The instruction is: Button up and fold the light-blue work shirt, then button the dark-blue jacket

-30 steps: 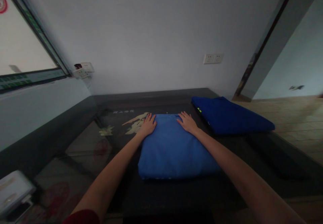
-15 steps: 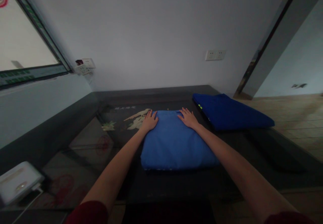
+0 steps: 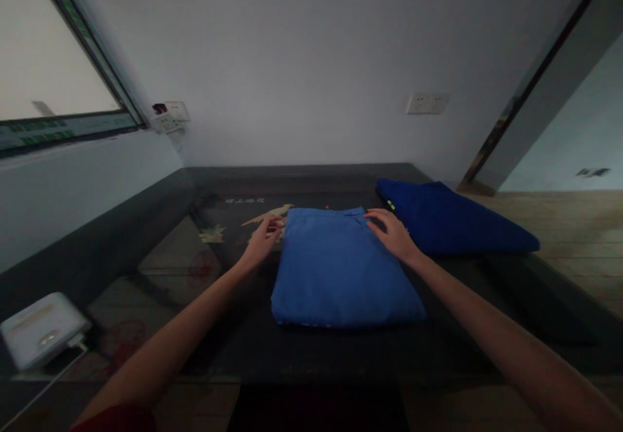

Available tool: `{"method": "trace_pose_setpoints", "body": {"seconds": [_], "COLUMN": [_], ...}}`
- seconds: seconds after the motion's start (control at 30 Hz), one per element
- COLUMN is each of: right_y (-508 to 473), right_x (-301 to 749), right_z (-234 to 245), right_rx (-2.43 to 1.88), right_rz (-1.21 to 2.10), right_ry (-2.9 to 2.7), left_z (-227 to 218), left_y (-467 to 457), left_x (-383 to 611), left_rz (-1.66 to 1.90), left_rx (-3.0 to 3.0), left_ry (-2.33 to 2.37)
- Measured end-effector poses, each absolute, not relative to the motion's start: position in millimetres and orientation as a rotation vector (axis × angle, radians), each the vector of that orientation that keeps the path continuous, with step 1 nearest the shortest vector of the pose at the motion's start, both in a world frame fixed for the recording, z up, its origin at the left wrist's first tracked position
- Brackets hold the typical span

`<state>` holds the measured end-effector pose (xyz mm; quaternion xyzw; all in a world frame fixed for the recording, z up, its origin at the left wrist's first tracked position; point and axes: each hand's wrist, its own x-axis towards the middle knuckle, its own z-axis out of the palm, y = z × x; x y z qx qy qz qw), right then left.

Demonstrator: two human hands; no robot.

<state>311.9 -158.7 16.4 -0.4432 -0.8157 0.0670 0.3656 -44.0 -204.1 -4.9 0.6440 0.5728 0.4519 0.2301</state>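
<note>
A light blue garment (image 3: 341, 273), folded into a neat pad, lies on the dark glossy table (image 3: 302, 354) before me. Its far edge shows a waistband-like strip; the exact kind of garment I cannot tell. Just left of its far left corner is my left hand (image 3: 263, 240), fingers loosely curved and apart, holding nothing. My right hand (image 3: 392, 232) is at the far right corner, thumb and fingers apart, the fingertips near or lightly touching the edge. Further right lies a darker blue folded cloth (image 3: 452, 221) with small yellow-green marks on its left edge.
At the left, a white box-shaped device (image 3: 43, 329) with a cable rests on the table. A dark flat panel (image 3: 540, 296) lies at the right. Wall sockets (image 3: 428, 103) and a power adapter (image 3: 168, 120) are on the wall behind. Tiled floor (image 3: 574, 224) shows beyond the right side.
Both hands, earlier flat on the light blue garment's far corners, have moved outward, left and right, off its top. The garment stays in place, and the view has shifted slightly.
</note>
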Motion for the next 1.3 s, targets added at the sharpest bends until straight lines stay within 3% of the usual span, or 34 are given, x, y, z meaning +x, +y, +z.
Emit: {"method": "trace_pose_setpoints", "body": {"seconds": [0.17, 0.4, 0.8, 1.13, 1.3], "right_y": [-165, -135, -115, -117, -118], "right_x": [274, 138, 73, 76, 75], "right_z": [49, 25, -29, -33, -33], "right_rx": [-1.050, -1.037, -1.347, -1.316, -1.313], "right_rz": [0.280, 0.277, 0.177, 0.172, 0.142], "right_ry": [-2.211, -2.513, -2.369, -2.350, -2.349], "left_z": [3, 1, -7, -9, -1], "left_y": [-300, -373, -385, -397, -387], "left_x": [-52, -27, -19, -17, -15], "left_rz": [0.902, 0.987, 0.902, 1.131, 0.979], "left_rx": [1.740, 1.518, 1.646, 1.546, 1.662], "left_ry": [1.526, 1.381, 1.355, 1.399, 1.405]}}
